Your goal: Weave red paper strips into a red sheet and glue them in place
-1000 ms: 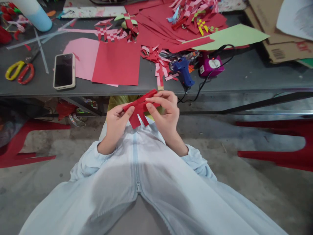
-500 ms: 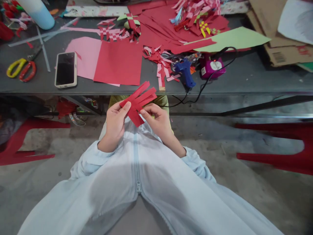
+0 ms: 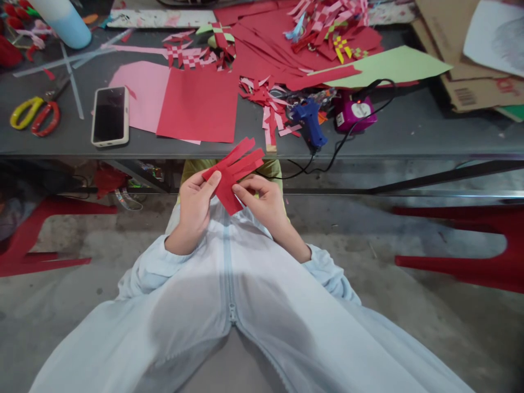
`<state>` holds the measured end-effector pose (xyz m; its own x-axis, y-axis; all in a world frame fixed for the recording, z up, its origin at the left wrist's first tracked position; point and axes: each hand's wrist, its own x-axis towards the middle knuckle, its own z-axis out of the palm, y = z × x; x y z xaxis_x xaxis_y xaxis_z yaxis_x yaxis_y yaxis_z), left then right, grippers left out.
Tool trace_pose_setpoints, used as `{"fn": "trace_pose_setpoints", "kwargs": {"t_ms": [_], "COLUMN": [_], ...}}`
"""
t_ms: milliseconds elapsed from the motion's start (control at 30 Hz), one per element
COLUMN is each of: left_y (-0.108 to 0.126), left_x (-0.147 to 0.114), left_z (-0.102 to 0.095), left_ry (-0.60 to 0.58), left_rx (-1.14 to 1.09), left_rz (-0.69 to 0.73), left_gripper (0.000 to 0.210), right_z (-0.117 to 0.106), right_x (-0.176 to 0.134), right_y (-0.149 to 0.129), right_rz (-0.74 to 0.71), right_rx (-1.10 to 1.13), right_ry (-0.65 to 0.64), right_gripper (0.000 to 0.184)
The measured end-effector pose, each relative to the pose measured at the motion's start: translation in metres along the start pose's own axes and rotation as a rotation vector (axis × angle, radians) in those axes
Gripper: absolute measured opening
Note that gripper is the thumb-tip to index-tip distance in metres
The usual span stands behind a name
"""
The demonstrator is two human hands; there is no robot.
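Observation:
A piece of red paper (image 3: 229, 188), cut into several strips that fan out at its far end, is held over my lap just below the table edge. My left hand (image 3: 195, 202) pinches its left side, thumb on top. On the right side, my right hand (image 3: 264, 199) grips the paper's edge between thumb and curled fingers. The undersides of the paper and some fingertips are hidden. On the table beyond lie a red sheet (image 3: 200, 103), a pink sheet (image 3: 143, 90) and a heap of red and pink paper strips (image 3: 266, 98).
Scissors (image 3: 36, 114) and a phone (image 3: 110, 116) lie at left. A blue glue gun (image 3: 310, 120) rests beside a purple box (image 3: 355, 112) with a black cord. Green paper (image 3: 393, 65) and cardboard (image 3: 470, 93) are at right. Red stools (image 3: 462, 267) flank me.
The red paper has turned slightly between my hands, and its strips lie closer together. Both hands keep nearly the same place; the table things have not moved.

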<state>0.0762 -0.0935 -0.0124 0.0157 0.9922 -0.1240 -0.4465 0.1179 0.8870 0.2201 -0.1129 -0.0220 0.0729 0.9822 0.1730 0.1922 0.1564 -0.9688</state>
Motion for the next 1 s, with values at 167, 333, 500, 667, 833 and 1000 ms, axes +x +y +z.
{"fn": "trace_pose_setpoints", "kwargs": {"t_ms": [167,333,500,667,833,1000], "left_y": [0.001,0.000,-0.002,-0.004,-0.006,-0.004], "left_x": [0.000,-0.001,0.000,0.004,0.003,0.001], "left_z": [0.001,0.001,-0.001,-0.008,-0.012,-0.010], "left_ry": [0.009,0.004,-0.005,-0.025,-0.081,-0.086], "left_rx": [0.009,0.030,0.076,0.167,0.210,0.171], "left_rz": [-0.002,-0.025,-0.051,-0.046,-0.048,-0.075], "left_gripper": [0.030,0.034,0.034,0.035,0.037,0.033], "right_z": [-0.001,0.003,0.006,0.003,0.001,-0.001], "right_x": [0.001,0.002,0.004,0.005,0.005,0.007], "right_y": [-0.002,0.001,0.007,0.012,0.011,0.007], "right_rz": [0.037,0.192,0.292,0.317,0.343,0.361], "right_rx": [0.004,0.096,0.220,0.284,0.259,0.285], "right_ry": [-0.025,0.009,0.043,0.018,0.020,-0.001], "right_gripper": [0.023,0.025,0.031,0.028,0.026,0.025]}}
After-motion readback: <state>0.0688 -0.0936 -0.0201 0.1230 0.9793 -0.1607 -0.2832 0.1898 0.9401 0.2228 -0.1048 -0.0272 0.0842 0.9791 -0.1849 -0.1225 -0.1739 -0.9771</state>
